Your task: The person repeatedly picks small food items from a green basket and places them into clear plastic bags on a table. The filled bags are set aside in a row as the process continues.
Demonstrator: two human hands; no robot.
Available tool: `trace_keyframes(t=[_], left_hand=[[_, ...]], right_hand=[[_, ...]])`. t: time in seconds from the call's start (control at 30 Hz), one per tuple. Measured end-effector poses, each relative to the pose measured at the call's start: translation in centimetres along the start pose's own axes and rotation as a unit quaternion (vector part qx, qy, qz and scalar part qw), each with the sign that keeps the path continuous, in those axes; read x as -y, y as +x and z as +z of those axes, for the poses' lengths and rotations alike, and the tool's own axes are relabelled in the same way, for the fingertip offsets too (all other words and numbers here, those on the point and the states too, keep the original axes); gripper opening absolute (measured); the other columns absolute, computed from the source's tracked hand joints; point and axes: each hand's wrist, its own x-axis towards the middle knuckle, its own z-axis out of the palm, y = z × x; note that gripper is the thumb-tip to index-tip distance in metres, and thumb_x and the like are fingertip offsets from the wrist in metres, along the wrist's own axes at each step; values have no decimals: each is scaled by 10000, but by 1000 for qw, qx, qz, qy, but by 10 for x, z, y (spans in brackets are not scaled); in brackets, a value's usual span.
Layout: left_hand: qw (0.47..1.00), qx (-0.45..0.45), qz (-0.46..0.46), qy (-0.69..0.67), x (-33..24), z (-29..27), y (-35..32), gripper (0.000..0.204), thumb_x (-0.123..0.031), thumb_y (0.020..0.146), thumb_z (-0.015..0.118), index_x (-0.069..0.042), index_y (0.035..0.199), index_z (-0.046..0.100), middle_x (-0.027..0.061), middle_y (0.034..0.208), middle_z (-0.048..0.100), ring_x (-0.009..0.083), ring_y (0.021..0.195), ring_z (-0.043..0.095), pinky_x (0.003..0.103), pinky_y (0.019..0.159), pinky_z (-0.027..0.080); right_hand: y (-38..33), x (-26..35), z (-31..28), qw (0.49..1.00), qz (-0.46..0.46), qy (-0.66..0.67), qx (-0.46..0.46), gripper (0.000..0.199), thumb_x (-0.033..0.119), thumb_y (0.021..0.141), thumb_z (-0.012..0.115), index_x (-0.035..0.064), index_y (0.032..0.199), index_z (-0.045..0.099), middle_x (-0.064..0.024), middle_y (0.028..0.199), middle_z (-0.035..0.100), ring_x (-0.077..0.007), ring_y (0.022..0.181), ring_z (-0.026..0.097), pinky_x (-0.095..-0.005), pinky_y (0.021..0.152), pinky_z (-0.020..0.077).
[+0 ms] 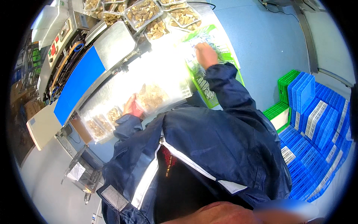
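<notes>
Counter [160,61]: white, runs across the upper middle of the head view, its centre washed out by glare. Along its left side, a machine with a blue panel [80,86]. At right, stacked blue crates [326,123].

Green crate [194,78]: on the right part of the counter, holding printed packets or sheets; kind unclear.

Filled trays [142,14]: clear, brown mushroom-like contents, heaped at the far end. More trays [96,127] stand side by side at lower left.

Held tray [152,98]: at the near edge of the counter, in front of the torso, between the lower-left trays and the green crate. Contents face up. Long axis appears roughly left to right, right end slightly farther from the body; glare hides part of the outline, so read as approximate.

Left hand [135,106]: fingers gripping the tray's left end. Right hand [206,55]: down in the green crate, fingers curled; cannot tell whether anything is gripped.

Progress (judged): mid-run. Held tray is filled; handling of it seems unfinished. Many trays at the far end probably remain; whether the lower-left ones are finished, cannot tell.
</notes>
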Motion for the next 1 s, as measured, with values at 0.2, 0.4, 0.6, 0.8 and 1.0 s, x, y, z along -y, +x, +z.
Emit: trace_keyframes(t=[0.2,0.4,0.6,0.8,1.0], left_hand=[[998,-16,52,11,-1,1,-10,421,-223,958,585,0,1308,514,169,1352,546,331,1282,495,508,1092,370],[997,12,59,-39,-6,-17,-26,472,-242,972,565,-5,1362,447,181,1404,492,343,1307,466,518,1115,342],[992,17,99,-81,-8,-17,-55,552,-305,973,566,-32,1422,396,192,1424,469,346,1324,447,535,1106,350],[980,137,98,-106,-1,-40,-85,515,-245,952,609,8,1374,452,192,1395,500,341,1295,478,520,1089,380],[912,354,137,-158,23,-98,-110,388,-81,928,587,29,1295,525,167,1259,600,270,1197,567,454,1018,471]], right_hand=[[23,34,29,995,43,-73,-51,327,311,744,770,59,939,699,-168,935,637,-375,906,612,-460,761,492],[11,-7,28,991,49,100,-72,290,307,819,705,37,923,677,-160,942,653,-336,850,614,-425,750,481],[-30,186,-94,875,-58,388,282,277,130,876,660,53,1140,627,-31,933,647,-137,826,604,-280,737,491],[-56,254,-83,880,-347,48,322,359,196,822,690,69,1148,608,-160,824,669,-311,762,672,-403,720,530],[-94,330,-98,909,-273,37,313,476,191,811,694,67,1227,498,-228,947,672,-386,835,663,-441,736,527]])
